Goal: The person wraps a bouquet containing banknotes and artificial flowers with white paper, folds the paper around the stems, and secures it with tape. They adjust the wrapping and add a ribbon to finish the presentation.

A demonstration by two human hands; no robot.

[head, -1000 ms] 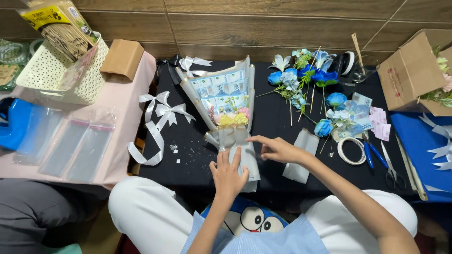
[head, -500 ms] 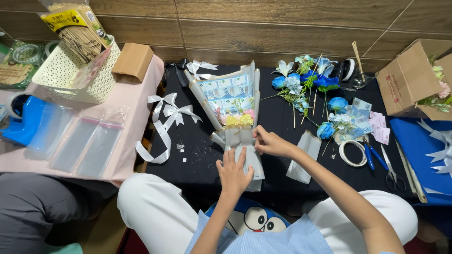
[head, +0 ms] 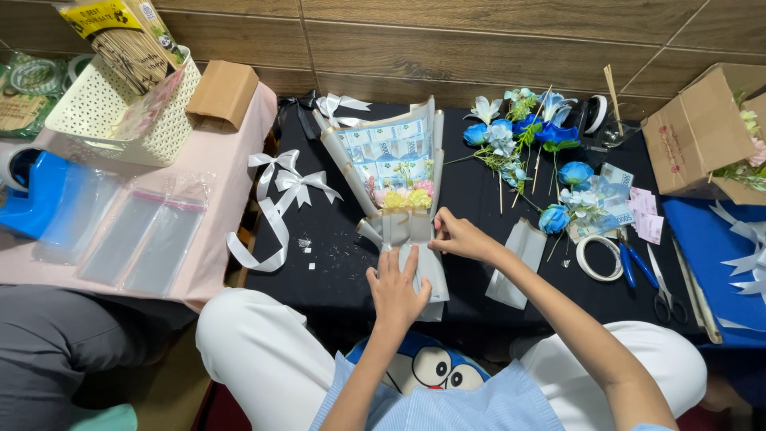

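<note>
The left hand (head: pixel 396 287) lies flat, fingers spread loose, on the bouquet (head: pixel 399 199)'s lower wrap; the right hand (head: pixel 456 237) pinches the wrap's edge at the waist; a yellow-labelled packet (head: pixel 120 36) stands in the white basket (head: pixel 96 120), a brown box (head: pixel 223 92) beside it; the grey-wrapped bouquet, pink and yellow blooms inside, lies on the black surface (head: pixel 335 239).

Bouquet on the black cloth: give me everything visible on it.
The bouquet lies flat on the black cloth, wide end toward the wall, stem end toward the person. The grey-white wrap looks like paper, fanned open at the top. Inside are rows of pale blue folded banknotes, with small yellow and pink flowers below them. The left hand rests on the narrow lower wrap; the right hand pinches its right edge near the neck.
</note>
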